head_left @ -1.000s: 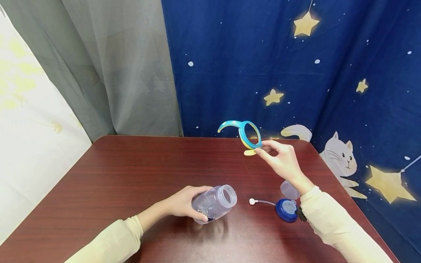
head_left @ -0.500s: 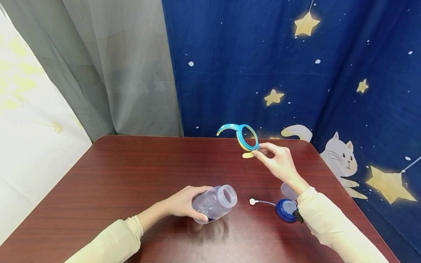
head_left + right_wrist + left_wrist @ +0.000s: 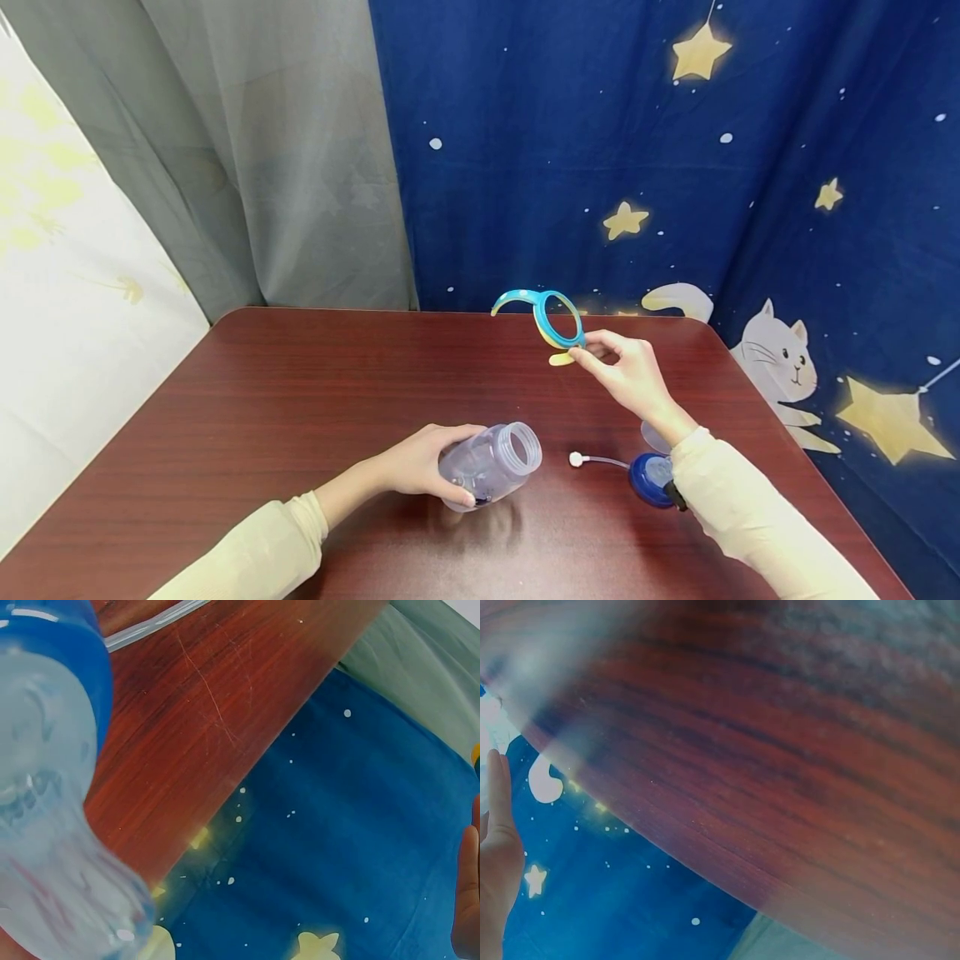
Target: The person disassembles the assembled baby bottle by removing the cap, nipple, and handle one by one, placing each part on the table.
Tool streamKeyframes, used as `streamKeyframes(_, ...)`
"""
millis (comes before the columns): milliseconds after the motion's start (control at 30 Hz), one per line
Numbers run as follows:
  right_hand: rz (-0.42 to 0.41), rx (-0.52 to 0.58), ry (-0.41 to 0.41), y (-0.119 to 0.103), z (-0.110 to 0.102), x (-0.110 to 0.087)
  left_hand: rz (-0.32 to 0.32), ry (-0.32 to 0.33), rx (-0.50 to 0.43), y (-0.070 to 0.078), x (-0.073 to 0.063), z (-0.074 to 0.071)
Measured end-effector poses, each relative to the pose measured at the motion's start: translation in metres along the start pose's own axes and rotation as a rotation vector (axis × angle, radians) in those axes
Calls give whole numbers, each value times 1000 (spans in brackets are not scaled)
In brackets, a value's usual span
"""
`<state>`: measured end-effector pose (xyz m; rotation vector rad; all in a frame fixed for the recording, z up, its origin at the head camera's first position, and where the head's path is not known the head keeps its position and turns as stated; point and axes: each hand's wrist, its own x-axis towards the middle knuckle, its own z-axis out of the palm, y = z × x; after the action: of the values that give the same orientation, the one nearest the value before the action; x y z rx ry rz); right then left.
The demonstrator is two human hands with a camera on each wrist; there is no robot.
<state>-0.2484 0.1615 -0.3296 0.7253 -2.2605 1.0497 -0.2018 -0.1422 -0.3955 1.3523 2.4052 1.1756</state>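
Observation:
My left hand point(image 3: 422, 461) grips a clear wide-mouthed bottle point(image 3: 487, 467) around its body. The bottle tilts toward the right over the table, its threaded mouth uncovered. Thumb and fingers of my right hand point(image 3: 624, 367) pinch a blue and yellow ring with two curved handles point(image 3: 542, 315), held up near the table's far edge. Below the right forearm lies a blue bottle lid point(image 3: 649, 480) with a thin straw and white weighted tip point(image 3: 576, 459) pointing left. Its clear flip cover point(image 3: 654, 437) is partly hidden by the wrist. The right wrist view shows the lid point(image 3: 52, 697) large and close.
The dark red wooden table point(image 3: 315, 379) has rounded far corners. Behind it hang a grey curtain point(image 3: 300, 167) and a blue curtain point(image 3: 525, 167) printed with stars and a cat. A white curtain point(image 3: 75, 317) hangs along the left side.
My right hand has drawn the handled ring slightly down and to the left, toward the bottle. The left hand and bottle have stayed in place.

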Motion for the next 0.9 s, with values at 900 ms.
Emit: streamKeyframes(900,53,33,-34,13,16,-7,1,-4,-9,2,1,-1)
